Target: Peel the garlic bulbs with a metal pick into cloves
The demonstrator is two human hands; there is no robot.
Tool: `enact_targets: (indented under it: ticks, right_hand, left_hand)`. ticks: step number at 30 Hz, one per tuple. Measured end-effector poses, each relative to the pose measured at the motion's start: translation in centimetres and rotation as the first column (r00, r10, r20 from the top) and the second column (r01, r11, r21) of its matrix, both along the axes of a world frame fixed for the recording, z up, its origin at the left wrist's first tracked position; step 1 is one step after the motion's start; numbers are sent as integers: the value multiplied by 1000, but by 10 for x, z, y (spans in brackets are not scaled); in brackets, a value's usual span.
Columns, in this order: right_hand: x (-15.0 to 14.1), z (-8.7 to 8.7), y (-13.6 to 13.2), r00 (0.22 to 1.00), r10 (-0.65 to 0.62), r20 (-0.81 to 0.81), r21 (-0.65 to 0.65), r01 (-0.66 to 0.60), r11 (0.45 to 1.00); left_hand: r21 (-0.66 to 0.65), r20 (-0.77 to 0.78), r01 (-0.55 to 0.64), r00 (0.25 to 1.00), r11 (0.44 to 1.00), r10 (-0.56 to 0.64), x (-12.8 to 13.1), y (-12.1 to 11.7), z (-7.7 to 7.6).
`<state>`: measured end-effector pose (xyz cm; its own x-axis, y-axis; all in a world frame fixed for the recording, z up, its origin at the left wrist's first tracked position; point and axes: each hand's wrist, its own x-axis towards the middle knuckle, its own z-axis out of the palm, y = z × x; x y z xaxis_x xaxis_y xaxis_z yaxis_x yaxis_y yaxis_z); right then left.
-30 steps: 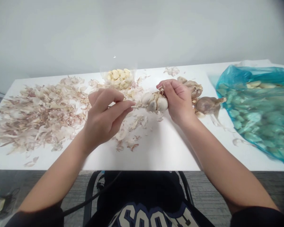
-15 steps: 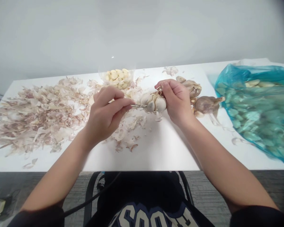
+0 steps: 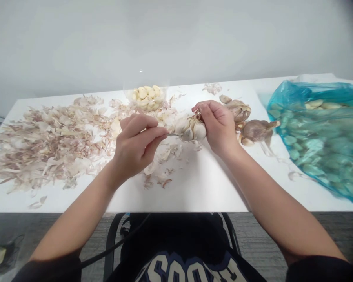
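My right hand (image 3: 219,125) is closed round one side of a garlic bulb (image 3: 198,131), holding it above the table. The bulb's outer skin is partly gone and its white cloves show. Between thumb and fingers, my left hand (image 3: 138,139) pinches a thin metal tool (image 3: 175,134); its handle is hidden in the hand, so I cannot tell its kind. The tool's tip meets the bulb's left side, at a clove. Behind both hands stands a clear container (image 3: 127,94) with peeled cloves (image 3: 147,97) in it.
A broad heap of garlic skins (image 3: 55,141) covers the white table's (image 3: 176,201) left side. Right of my right hand lie a whole garlic bulb (image 3: 255,130), another bulb (image 3: 239,110) and loose cloves. A blue plastic bag (image 3: 326,145) of cloves fills the right end.
My left hand has shifted slightly right with the metal tool. The bulb has turned a little in my right hand, and its cloves stand slightly differently.
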<state>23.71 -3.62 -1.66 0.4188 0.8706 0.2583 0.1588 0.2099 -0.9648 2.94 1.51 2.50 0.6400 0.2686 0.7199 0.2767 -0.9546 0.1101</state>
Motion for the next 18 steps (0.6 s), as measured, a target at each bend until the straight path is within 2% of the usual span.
enact_targets:
  ticks: [5, 11, 18]
  right_hand:
    - [0, 0, 1, 1000, -11, -6, -3, 11, 1000]
    - [7, -4, 4, 999, -49, -14, 41, 50, 998]
    - [4, 3, -1, 996, -59, 74, 52, 56, 997]
  left_hand:
    - [39, 58, 42, 997, 998, -44, 0, -4, -5]
    - [-23, -28, 23, 999, 999, -24, -5, -10, -15]
    - [40, 34, -35, 999, 999, 34, -9, -4, -2]
